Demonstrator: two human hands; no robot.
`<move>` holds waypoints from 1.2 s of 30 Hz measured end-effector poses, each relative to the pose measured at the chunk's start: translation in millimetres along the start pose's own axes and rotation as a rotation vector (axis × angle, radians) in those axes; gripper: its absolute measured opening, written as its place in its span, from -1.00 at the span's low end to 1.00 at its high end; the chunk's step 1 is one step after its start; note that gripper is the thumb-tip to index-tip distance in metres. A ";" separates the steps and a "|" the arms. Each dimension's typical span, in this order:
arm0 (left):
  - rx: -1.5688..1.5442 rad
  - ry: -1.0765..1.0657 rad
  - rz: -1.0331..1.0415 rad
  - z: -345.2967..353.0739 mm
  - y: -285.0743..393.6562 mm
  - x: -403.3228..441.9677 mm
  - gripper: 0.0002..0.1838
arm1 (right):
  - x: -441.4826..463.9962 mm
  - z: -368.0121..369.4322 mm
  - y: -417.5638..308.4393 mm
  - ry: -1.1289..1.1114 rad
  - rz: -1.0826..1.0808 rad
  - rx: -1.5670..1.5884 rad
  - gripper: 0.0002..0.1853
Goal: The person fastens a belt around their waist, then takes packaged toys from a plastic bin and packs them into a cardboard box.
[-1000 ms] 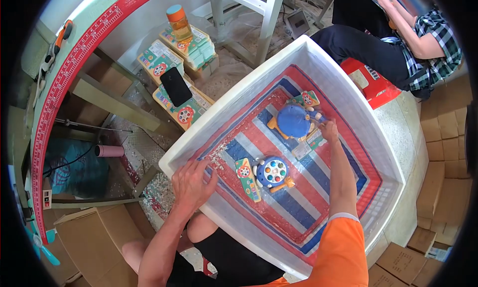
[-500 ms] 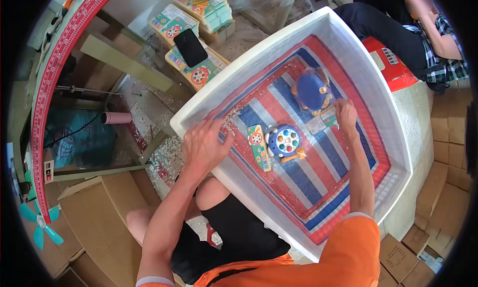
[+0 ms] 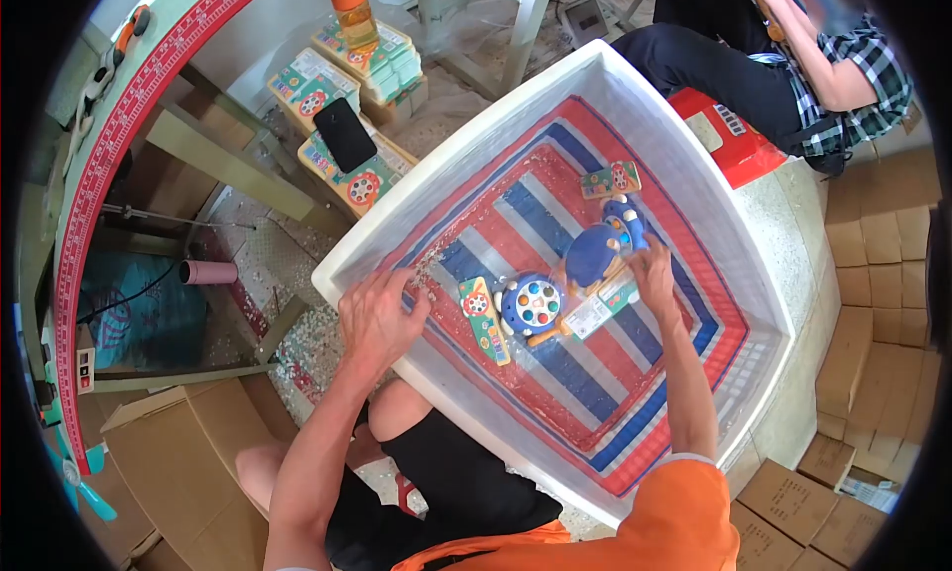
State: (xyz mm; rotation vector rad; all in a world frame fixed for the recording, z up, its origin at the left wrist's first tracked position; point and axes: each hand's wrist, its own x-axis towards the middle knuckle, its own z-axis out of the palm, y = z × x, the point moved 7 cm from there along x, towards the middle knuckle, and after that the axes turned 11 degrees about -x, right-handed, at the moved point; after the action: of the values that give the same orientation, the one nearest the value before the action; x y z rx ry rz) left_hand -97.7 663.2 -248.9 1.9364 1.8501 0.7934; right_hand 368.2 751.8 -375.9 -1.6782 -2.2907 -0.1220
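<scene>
My left hand [image 3: 381, 315] rests by the near-left rim of a white plastic bin [image 3: 451, 202], fingers spread and nothing in them. Inside the bin, my right hand [image 3: 653, 276] hovers with loosely bent fingers beside a blue round toy [image 3: 591, 253] lying face down and slightly blurred. A printed card [image 3: 607, 305] lies partly under that toy. Just beyond is another blue toy [image 3: 627, 222] with coloured buttons, and past it a green-yellow card [image 3: 611, 179]. Nearer my left hand are a blue toy with a white button dial [image 3: 536, 304] and an upright-printed card [image 3: 483, 320].
Stacked printed cards [image 3: 297, 87], a black phone [image 3: 344, 135] and an orange-capped bottle [image 3: 353, 16] stand beyond the bin's left side. A co-worker [image 3: 833, 80] sits at upper right by a red box [image 3: 729, 140]. Cardboard cartons [image 3: 793, 502] fill the lower right.
The whole view has shifted. The face-down blue toy and its card have come nearer to me within the bin. Another blue toy and card now show beyond them. My left hand stays at the rim.
</scene>
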 end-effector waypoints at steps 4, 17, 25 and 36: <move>0.000 -0.015 -0.016 0.8 -0.8 0.3 -0.75 | 57.5 26.6 35.1 -0.265 0.165 0.142 -0.76; 0.003 -0.029 -0.036 0.0 -1.3 5.5 -0.76 | 66.1 95.6 127.5 -0.385 0.372 -0.153 -0.71; 0.018 -0.015 -0.013 0.2 0.8 5.7 -0.77 | 53.5 135.1 92.2 -0.319 0.386 -0.026 -0.74; 0.013 -0.013 -0.019 -0.3 -7.5 0.4 -0.77 | 67.8 -5.1 -29.9 -0.224 0.015 0.004 -0.81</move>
State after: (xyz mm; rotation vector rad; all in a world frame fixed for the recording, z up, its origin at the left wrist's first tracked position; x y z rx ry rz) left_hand -103.8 664.1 -253.1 1.9244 1.8673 0.7633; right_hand 322.4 803.3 -348.4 -1.7865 -2.4341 0.0774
